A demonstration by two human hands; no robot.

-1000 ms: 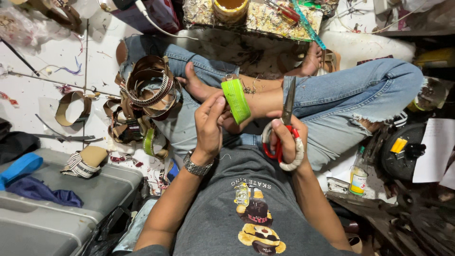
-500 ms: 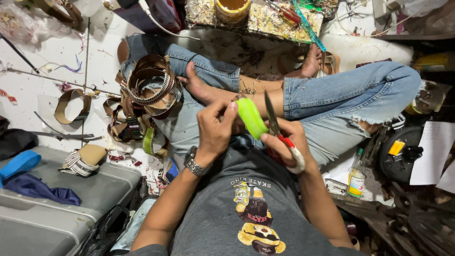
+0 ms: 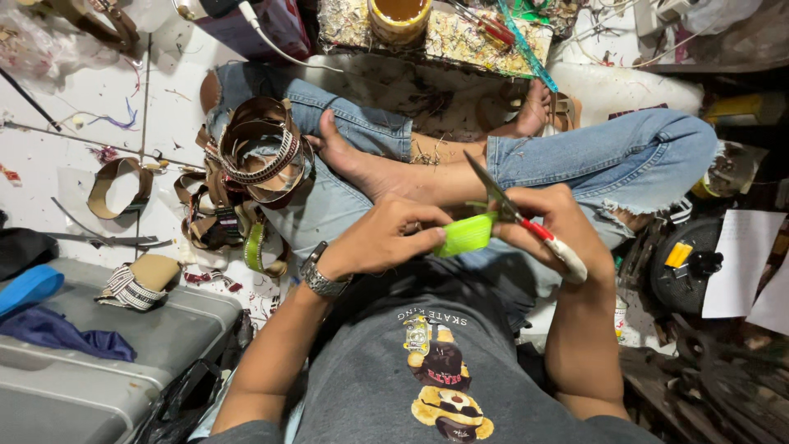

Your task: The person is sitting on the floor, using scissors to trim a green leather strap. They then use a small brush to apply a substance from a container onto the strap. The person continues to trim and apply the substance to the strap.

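Observation:
I sit cross-legged on the floor, looking down at my lap. My left hand [image 3: 386, 238], a metal watch on its wrist, pinches a bright green strap piece [image 3: 465, 234] and holds it level over my lap. My right hand [image 3: 559, 226] grips scissors [image 3: 509, 205] with red-and-white handles; the blades point up and to the left, meeting the green piece at its right end. Both hands hover above my jeans-covered legs [image 3: 592, 156].
A heap of looped brown and striped straps [image 3: 255, 164] lies on my right knee at left. A grey case [image 3: 123, 345] with blue cloth sits lower left. A paint-spattered board with a glue pot [image 3: 399, 16] lies ahead. Clutter and papers [image 3: 740, 263] crowd the right.
The green piece has turned from upright to level and come lower over my lap. The scissors have swung in from the right, and their blades now meet its right end.

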